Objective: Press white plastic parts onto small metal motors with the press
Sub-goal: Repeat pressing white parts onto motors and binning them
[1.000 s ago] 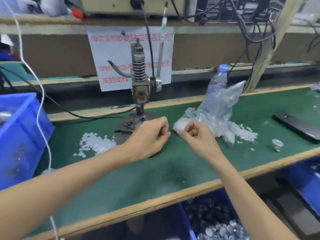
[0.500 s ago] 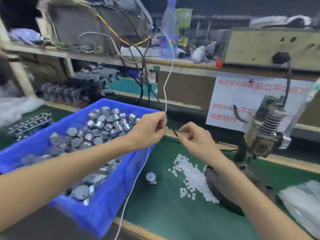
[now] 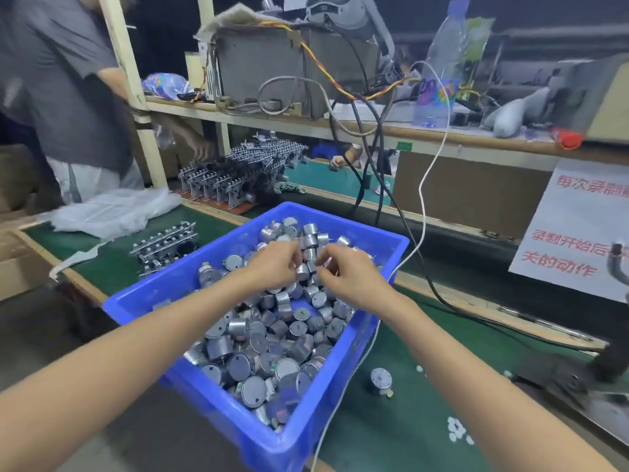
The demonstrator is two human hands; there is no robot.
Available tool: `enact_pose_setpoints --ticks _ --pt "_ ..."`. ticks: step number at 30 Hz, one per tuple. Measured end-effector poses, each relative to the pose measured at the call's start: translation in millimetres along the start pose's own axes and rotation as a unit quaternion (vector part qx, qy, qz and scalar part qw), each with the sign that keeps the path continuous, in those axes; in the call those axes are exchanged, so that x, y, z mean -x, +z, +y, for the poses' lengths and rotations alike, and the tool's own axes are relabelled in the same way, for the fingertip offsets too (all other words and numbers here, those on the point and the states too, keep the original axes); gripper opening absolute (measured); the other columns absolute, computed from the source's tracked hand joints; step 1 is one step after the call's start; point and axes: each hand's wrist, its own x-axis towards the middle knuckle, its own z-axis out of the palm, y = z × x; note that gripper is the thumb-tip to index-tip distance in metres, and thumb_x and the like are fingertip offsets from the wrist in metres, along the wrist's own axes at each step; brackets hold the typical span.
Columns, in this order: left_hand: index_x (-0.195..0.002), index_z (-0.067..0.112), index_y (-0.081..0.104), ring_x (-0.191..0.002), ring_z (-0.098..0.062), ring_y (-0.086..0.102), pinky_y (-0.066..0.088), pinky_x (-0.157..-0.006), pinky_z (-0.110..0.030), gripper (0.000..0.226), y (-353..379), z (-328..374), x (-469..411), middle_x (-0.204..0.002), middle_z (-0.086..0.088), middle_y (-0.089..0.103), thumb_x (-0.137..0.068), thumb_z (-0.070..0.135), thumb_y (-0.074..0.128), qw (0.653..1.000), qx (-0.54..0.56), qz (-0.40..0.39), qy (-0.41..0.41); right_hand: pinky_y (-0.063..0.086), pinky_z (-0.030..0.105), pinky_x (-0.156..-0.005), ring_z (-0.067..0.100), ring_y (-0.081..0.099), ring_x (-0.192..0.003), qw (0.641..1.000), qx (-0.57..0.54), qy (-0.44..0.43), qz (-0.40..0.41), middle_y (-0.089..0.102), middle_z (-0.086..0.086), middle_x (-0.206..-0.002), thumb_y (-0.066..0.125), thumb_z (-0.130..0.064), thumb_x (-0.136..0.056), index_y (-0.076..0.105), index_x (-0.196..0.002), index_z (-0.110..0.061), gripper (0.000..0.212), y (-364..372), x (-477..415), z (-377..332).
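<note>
At the far left a clear plastic bag (image 3: 112, 212) is spread on the green counter (image 3: 408, 437). Next to it stands a blue bin (image 3: 238, 427), heaped with small metal motors (image 3: 272, 335). Both hands are held over the heap. The left hand (image 3: 272, 264) is curled, and one motor (image 3: 302, 271) at the top of the heap appears to be pinched in its fingertips. The right hand (image 3: 350, 277) is curled too, its fingertips close against the same motor; whether anything is grasped by it cannot be told. Right of the bin a loose motor (image 3: 379, 379) is stood on the counter, with a few white plastic parts (image 3: 456, 430) scattered beyond. Only a blurred edge of the press (image 3: 612, 352) is seen at far right. The picking-up of a motor is judged to be in hand; next, the motor would need to be carried right and seated under the press with a white part.
</note>
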Motion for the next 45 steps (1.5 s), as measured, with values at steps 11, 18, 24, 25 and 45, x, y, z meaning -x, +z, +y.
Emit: enact_pose_setpoints --ticks 11,18,24,25,45 --pt "-0.115 0.012 0.055 -0.111 -0.027 0.054 0.045 -0.080 -0.034 0.027 43.8 -30.3 -21.9 -0.120 -0.009 0.053 -0.089 0.007 0.050 0.929 -0.339 -0.145 0.023 0.037 0.034 -0.066 0.033 0.056 -0.095 0.971 0.189 0.019 -0.146 0.059 0.012 -0.105 0.044 -0.021 -0.093 0.054 -0.103 -0.009 0.019 28.6 -22.7 2.1" --pt "-0.111 0.009 0.058 -0.109 -0.021 0.058 0.039 -0.078 -0.028 0.025 57.4 -23.0 -21.6 -0.116 -0.004 0.061 -0.092 0.001 0.044 0.878 -0.465 -0.091 0.067 0.047 0.039 -0.068 0.032 0.057 -0.090 0.975 0.176 0.036 -0.129 0.061 0.012 -0.097 0.044 -0.018 -0.091 0.057 -0.098 -0.006 0.019 24.7 -17.1 4.7" --pt "-0.111 0.011 0.054 -0.108 -0.022 0.059 0.030 -0.064 -0.024 0.021 56.3 -15.8 -16.1 -0.114 -0.004 0.062 -0.090 0.009 0.051 0.898 -0.432 -0.080 0.018 0.035 0.032 -0.055 0.034 0.057 -0.079 0.987 0.147 0.032 -0.054 0.059 0.014 -0.082 0.041 -0.013 -0.089 0.057 -0.089 -0.003 0.019 24.8 -12.2 2.8" --pt "-0.111 0.012 0.053 -0.107 -0.021 0.059 0.031 -0.067 -0.025 0.022 54.8 -16.0 -14.2 -0.113 -0.004 0.062 -0.089 0.013 0.053 0.901 -0.428 -0.074 0.007 0.034 0.032 -0.056 0.034 0.056 -0.078 0.987 0.146 0.031 -0.050 0.059 0.014 -0.082 0.041 -0.013 -0.089 0.057 -0.088 -0.003 0.019 24.8 -11.5 2.3" --pt "-0.082 0.014 0.052 -0.056 -0.010 0.056 0.047 -0.059 -0.022 0.020 -6.8 89.3 41.4 -0.066 -0.002 0.061 -0.088 0.030 0.063 0.896 0.438 -0.051 -0.046 0.047 0.022 -0.071 0.006 0.059 -0.076 0.982 -0.158 -0.011 0.105 0.063 -0.009 -0.083 0.075 -0.013 -0.079 0.061 -0.098 -0.019 0.024 -24.9 62.8 18.2"
